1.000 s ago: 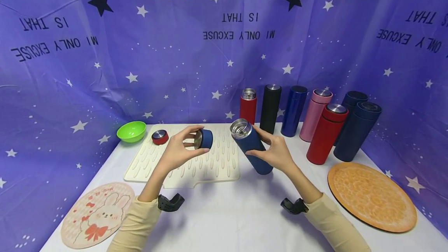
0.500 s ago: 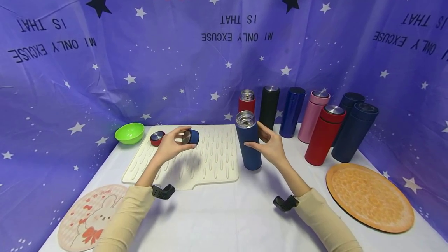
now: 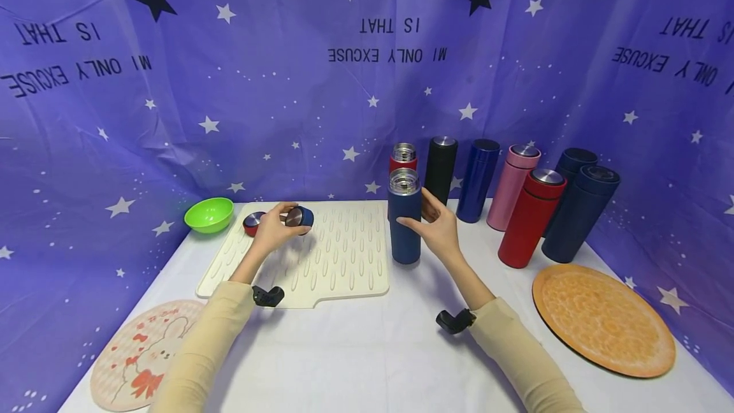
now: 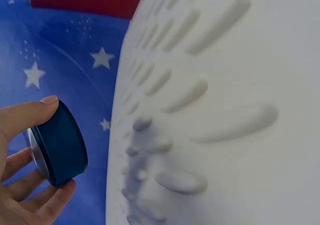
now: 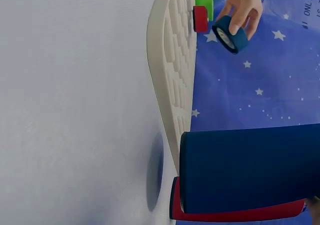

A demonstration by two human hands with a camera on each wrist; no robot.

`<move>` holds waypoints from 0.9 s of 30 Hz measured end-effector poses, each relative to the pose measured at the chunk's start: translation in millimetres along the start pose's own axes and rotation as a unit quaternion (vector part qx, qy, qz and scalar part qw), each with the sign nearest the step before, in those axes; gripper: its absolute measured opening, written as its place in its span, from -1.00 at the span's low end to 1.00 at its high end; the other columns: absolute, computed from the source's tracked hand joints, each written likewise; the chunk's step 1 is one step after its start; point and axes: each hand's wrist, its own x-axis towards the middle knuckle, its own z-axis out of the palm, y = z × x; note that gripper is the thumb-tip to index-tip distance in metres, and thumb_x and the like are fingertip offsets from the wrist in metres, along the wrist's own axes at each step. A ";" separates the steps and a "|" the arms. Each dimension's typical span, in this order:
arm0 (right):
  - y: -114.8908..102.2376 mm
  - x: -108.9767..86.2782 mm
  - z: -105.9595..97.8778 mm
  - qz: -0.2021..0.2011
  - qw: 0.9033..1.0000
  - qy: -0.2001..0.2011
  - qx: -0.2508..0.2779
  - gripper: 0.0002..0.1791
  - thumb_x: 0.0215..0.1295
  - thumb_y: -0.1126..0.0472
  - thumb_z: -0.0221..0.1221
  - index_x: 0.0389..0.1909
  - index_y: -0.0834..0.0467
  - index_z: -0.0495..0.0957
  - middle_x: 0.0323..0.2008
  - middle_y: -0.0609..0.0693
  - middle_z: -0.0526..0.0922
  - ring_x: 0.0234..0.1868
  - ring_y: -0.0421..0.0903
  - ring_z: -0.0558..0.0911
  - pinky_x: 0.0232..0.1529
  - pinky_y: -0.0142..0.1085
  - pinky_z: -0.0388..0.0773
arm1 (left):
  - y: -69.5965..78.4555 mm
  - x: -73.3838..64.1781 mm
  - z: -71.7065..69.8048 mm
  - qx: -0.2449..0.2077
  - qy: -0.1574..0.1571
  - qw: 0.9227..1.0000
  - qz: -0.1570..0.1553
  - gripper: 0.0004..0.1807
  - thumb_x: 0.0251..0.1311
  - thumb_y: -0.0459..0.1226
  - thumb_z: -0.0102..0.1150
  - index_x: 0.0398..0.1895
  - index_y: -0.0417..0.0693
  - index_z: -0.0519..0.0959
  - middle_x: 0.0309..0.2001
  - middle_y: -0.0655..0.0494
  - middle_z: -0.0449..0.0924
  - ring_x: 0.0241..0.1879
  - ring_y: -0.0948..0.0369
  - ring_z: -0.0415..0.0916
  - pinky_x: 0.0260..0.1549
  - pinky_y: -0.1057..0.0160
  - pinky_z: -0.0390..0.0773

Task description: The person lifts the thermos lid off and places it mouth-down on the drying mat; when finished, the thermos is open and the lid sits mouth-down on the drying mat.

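My left hand (image 3: 273, 229) pinches a blue bottle lid (image 4: 62, 145) by its side, thumb on one edge and fingers on the other. It is held over the cream drying mat (image 3: 344, 253), close to a red lid (image 3: 250, 224) lying there. With the right hand (image 3: 438, 225) I grip a blue thermos bottle (image 3: 405, 228), upright, its steel mouth uncovered. In the right wrist view the base of the blue thermos hangs just off the white cloth, a shadow beside it. Behind it stands a red thermos (image 3: 404, 153), also without a lid and mostly hidden.
Black (image 3: 441, 167), shiny blue (image 3: 478, 180), pink (image 3: 513, 187), red (image 3: 532, 218) and dark navy thermoses (image 3: 582, 212) stand at the right. A green bowl (image 3: 209, 215) sits at the far left. Round mats lie in front, a rabbit one (image 3: 146, 362) left and an orange one (image 3: 604, 320) right.
The left hand has carried the blue lid leftward, over the drying mat toward the red lid. The blue thermos has gone from tilted to upright in the right hand and moved slightly farther away.
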 end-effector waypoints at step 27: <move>-21.4 -4.1 3.0 0.009 1.000 0.021 0.019 -0.16 -0.03 0.42 0.44 0.31 0.42 0.28 0.20 0.29 0.45 0.18 0.16 0.51 0.16 -0.12 0.47 | -31.4 36.9 25.6 0.115 -0.003 0.992 -0.049 -0.22 -0.05 -0.15 0.49 0.20 -0.39 0.43 0.12 -0.35 0.48 0.13 -0.22 0.41 0.17 -0.09 0.38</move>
